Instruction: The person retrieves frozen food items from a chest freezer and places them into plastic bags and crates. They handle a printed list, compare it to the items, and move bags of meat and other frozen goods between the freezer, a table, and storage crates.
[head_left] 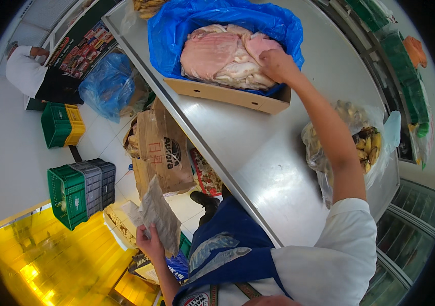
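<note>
In my left hand (149,244), low and left of the table, is a crumpled greyish-beige sheet (159,214), pinched near its edge; it looks like paper or thin card. My right arm reaches across the table, and my right hand (279,66) has its fingers curled on the right side of some pale pink raw meat (212,53). The fingertips are partly hidden against the meat. That meat lies in folded slabs inside a cardboard box (227,97) lined with a blue plastic bag (164,33).
Clear bags of brownish-yellow bananas (368,148) sit under my right forearm on the metal table (258,158). Left of its edge stand a brown carton (159,148), green crates (67,196) and a blue plastic bag (107,84). Another person (28,71) is at the far left.
</note>
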